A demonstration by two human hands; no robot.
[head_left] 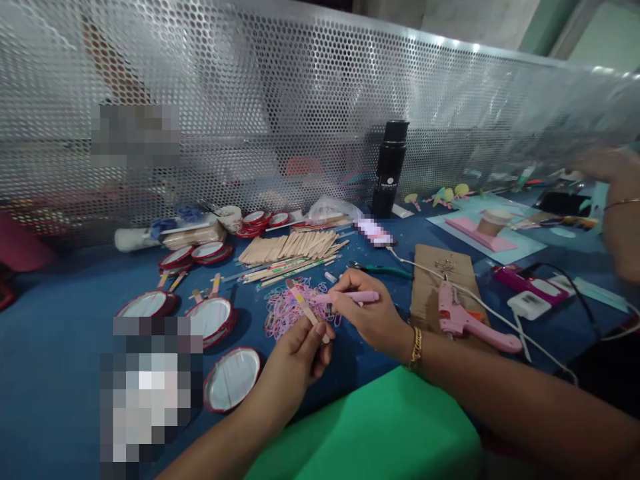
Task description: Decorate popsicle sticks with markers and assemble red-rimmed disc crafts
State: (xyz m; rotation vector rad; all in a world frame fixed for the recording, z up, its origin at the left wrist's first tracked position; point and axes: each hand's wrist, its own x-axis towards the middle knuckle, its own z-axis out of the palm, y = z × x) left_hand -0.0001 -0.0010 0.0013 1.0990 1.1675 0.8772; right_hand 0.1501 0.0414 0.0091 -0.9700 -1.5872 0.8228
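Note:
My left hand (299, 357) is closed on a wooden craft stick (303, 303) with coloured marks, held slanting over a heap of pink and purple rubber bands (286, 310). My right hand (370, 313), with a gold bracelet at the wrist, pinches a pink pen-like tool (350, 297) whose tip points left at the stick. Both hands hover above the blue table (65, 333).
Round red-rimmed mirrors (233, 378) lie at the left, a pile of plain craft sticks (290, 247) behind. A pink glue gun (463, 320) rests on cardboard at right, a black bottle (389, 167) stands before the perforated metal screen. Another person's arm (623, 220) is at far right.

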